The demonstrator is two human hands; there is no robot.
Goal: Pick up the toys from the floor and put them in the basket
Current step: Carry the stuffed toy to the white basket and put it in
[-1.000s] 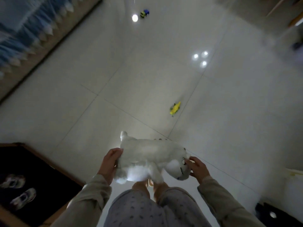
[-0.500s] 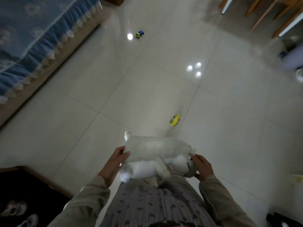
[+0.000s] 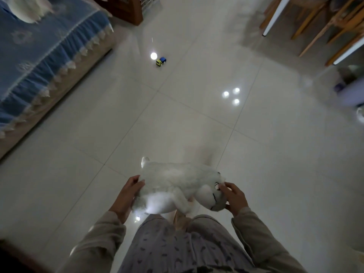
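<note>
A person's left hand and right hand, fingers curled, grip either end of a white plush toy above the tiled floor at lower centre. A yellow-and-blue toy truck sits upper centre; a white basket shows at top edge.

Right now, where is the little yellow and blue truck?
The toy truck sits on the floor far ahead, left of middle in the head view, beside a bright round light reflection and not far from the blue-covered bed.
</note>
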